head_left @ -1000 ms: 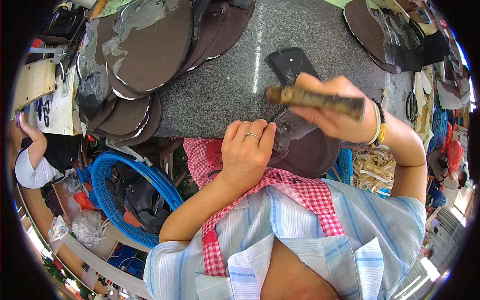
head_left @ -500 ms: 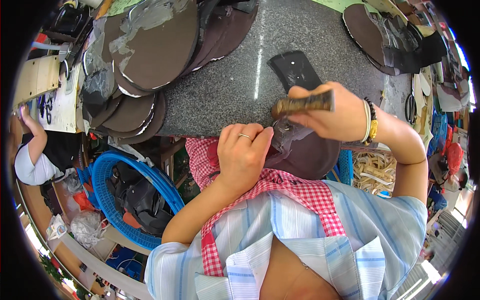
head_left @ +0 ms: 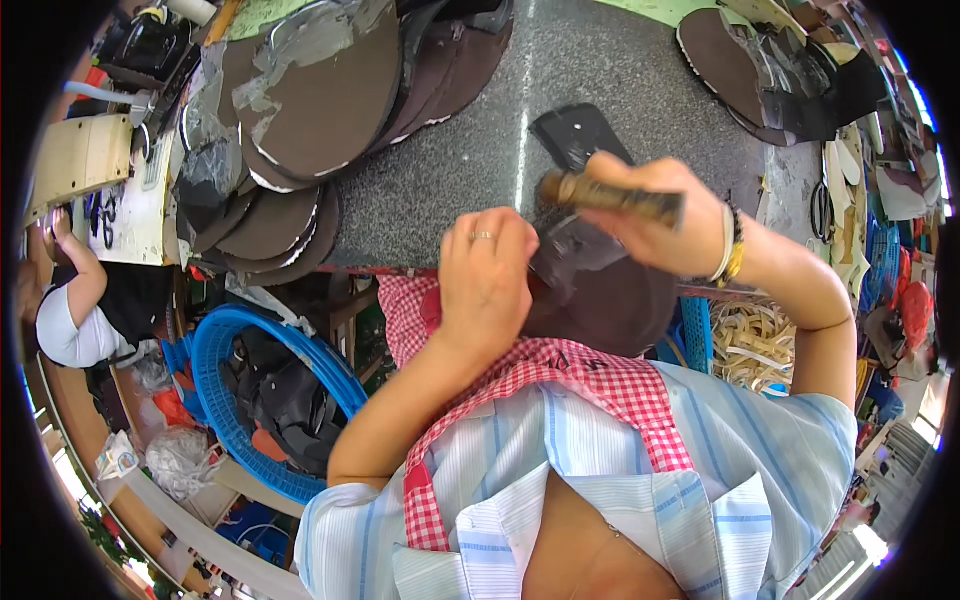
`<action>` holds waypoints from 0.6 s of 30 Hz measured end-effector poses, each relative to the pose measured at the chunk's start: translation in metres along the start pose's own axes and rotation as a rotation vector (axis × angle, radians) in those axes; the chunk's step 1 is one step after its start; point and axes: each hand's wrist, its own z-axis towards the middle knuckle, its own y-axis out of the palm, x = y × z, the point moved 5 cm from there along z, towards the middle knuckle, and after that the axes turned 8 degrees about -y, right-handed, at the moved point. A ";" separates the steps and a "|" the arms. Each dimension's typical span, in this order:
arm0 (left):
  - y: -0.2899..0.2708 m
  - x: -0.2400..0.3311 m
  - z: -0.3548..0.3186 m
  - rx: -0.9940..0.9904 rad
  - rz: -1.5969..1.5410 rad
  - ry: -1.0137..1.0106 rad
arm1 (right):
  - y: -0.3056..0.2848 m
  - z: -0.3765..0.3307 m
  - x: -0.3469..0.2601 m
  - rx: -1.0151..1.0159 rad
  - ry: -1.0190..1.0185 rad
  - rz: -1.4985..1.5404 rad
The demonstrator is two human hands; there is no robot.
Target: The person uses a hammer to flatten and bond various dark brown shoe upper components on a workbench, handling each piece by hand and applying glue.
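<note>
Right hand [head_left: 680, 235] is closed round the worn wooden handle of a tool [head_left: 615, 196], held above the near edge of the grey speckled table [head_left: 440, 195]; the tool's working end cannot be made out. Left hand [head_left: 487, 280] has its fingers bunched at the same edge, against the left side of a dark brown rounded piece [head_left: 612, 312]; whether it grips that piece cannot be told. The piece overhangs the near edge, its upper part covered in a glossy dark film. A black strip [head_left: 578, 132] with pale spots lies just beyond, farther in from that edge. Stacked brown pieces [head_left: 320, 95] occupy the table's left side; a further group [head_left: 722, 60] lies toward the far right corner. Black-handled scissors [head_left: 822, 212] rest by the right edge. Dark marks, possibly lettering, on the red-checked apron [head_left: 640, 400] are too small to read
</note>
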 end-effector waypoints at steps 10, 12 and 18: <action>0.035 0.001 0.100 -0.242 0.070 0.564 | -0.019 -0.036 0.030 -0.125 0.146 -0.181; 0.031 -0.010 0.091 -0.224 -0.036 0.390 | -0.020 -0.039 0.032 -0.067 0.116 -0.153; 0.027 -0.017 0.080 -0.107 -0.102 0.194 | -0.036 -0.017 0.041 -0.058 0.247 0.027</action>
